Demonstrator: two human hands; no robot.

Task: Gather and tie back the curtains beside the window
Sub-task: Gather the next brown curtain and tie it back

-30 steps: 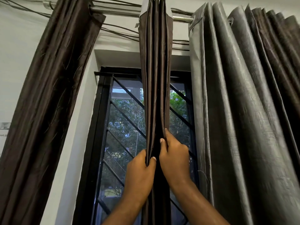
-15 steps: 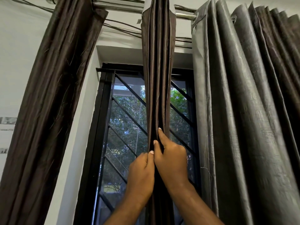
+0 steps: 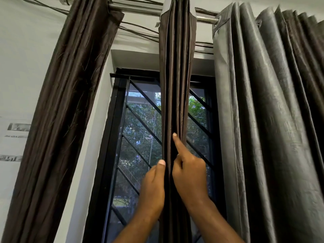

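Hands closing on the pleated middle curtain point(image 3: 177, 76) in front of the barred window point(image 3: 140, 130).

At far left a dark brown curtain point(image 3: 57, 120) hangs aslant from the metal rod point(image 3: 136, 9), against a white wall point(image 3: 21, 67). Next comes the black-framed window with diagonal bars and greenery beyond. The middle curtain hangs from the same rod, drawn into a narrow column across the window. The left hand point(image 3: 153, 188) holds its left edge: the thumb stands upright on the front of the cloth, and the fingers go behind it, out of sight. The right hand point(image 3: 190, 174) holds the right edge, with its index finger straight and pointing up into a fold, its thumb pressed to the front and its other fingers curled behind. A grey curtain point(image 3: 263, 120) hangs in broad folds at right, near the bundle.
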